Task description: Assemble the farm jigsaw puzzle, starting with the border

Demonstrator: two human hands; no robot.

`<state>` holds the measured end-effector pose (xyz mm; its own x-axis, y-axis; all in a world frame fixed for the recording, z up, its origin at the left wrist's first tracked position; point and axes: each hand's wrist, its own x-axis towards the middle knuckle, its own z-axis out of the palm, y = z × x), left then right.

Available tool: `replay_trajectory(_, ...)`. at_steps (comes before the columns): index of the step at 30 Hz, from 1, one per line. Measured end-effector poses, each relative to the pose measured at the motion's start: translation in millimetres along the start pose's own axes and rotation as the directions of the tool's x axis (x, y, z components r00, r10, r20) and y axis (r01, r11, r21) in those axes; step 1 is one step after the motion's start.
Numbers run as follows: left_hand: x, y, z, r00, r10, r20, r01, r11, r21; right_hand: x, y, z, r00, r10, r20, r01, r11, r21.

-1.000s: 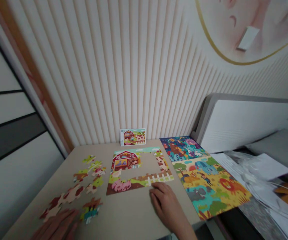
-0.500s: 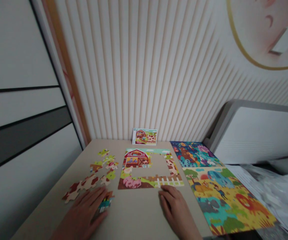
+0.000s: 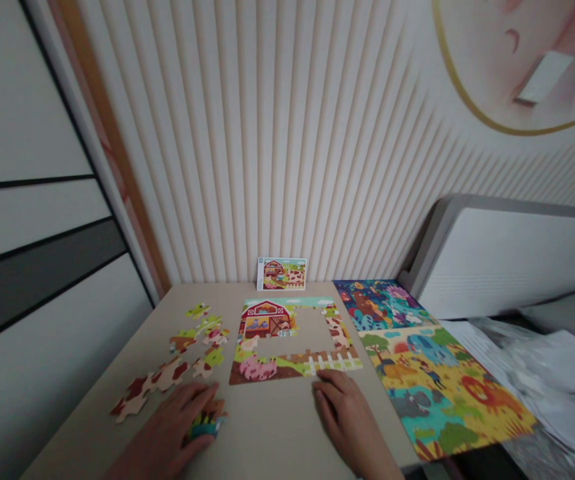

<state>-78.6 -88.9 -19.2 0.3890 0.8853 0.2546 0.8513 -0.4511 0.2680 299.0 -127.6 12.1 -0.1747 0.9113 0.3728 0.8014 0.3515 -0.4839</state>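
Observation:
A farm puzzle (image 3: pixel 260 369) lies partly assembled on the table, with a gap in its middle. My left hand (image 3: pixel 174 423) is at the lower left, its thumb and fingers around a small piece with blue, green and brown on it (image 3: pixel 206 421). My right hand (image 3: pixel 340 407) rests on the table at the puzzle's lower right edge, fingers loosely curled and apart, holding nothing. Loose pieces with brown cow patches (image 3: pixel 170 375) and green pieces (image 3: pixel 212 357) lie left of the puzzle. Behind it, a farm picture card (image 3: pixel 282 274) stands against the wall.
At the right of the table (image 3: pixel 272 440) lie a blue forest puzzle (image 3: pixel 382 303) and a yellow savanna puzzle (image 3: pixel 442 387), both assembled. Papers and clear plastic (image 3: pixel 512 353) are beyond them. A ribbed wall (image 3: pixel 267 133) rises behind the table.
The camera view has shifted slightly. My left hand's thumb and fingers have closed around the blue and green piece, which has turned a little. My right hand stays beside the puzzle.

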Motion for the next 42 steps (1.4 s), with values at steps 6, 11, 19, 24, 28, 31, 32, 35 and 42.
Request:
replay_trajectory(6, 43, 39, -21.7, 0.985, 0.163, 0.064, -0.128, 0.918, -0.375, -1, -1, 1, 1.0, -0.008, -0.011, 0.008, 1.0, -0.007)
replay_trajectory(11, 104, 73, -16.7, 1.0, 0.02, 0.015, -0.002, 0.684, -0.729, 4, 0, -2, 1.0, 0.006, -0.016, -0.005, 0.998, 0.066)
replay_trajectory(19, 137, 99, 37.1, 0.996, -0.089, 0.006, 0.028, 0.251, -0.968, 43, -26, 25, 0.987, 0.15, -0.054, -0.099, 0.842, 0.53)
replay_trajectory(24, 121, 99, 36.6, 0.998, -0.046, 0.046, 0.054, 0.198, -0.979, 48, -25, 47, 0.962, 0.265, -0.068, -0.163, 0.754, 0.637)
replay_trajectory(28, 112, 101, 30.8, 0.998, 0.005, 0.061, 0.057, 0.261, -0.964, 43, -21, 44, 0.939, 0.339, -0.055, -0.206, 0.685, 0.699)
replay_trajectory(31, 108, 103, 30.5, 0.999, 0.053, -0.013, -0.036, 0.464, -0.885, 38, -22, 41, 0.925, 0.375, -0.066, -0.218, 0.663, 0.716)
replay_trajectory(32, 107, 103, 30.6, 0.996, 0.071, -0.05, -0.08, 0.544, -0.835, 37, -21, 41, 0.921, 0.382, -0.072, -0.218, 0.66, 0.719)
replay_trajectory(35, 106, 98, 28.7, 0.986, 0.119, -0.118, -0.167, 0.742, -0.649, 37, -14, 40, 0.915, 0.395, -0.081, -0.227, 0.67, 0.707)
replay_trajectory(42, 115, 82, 19.0, 0.974, 0.159, -0.16, -0.2, 0.937, -0.286, 85, 30, 19, 0.93, 0.352, 0.104, -0.343, 0.73, 0.592)
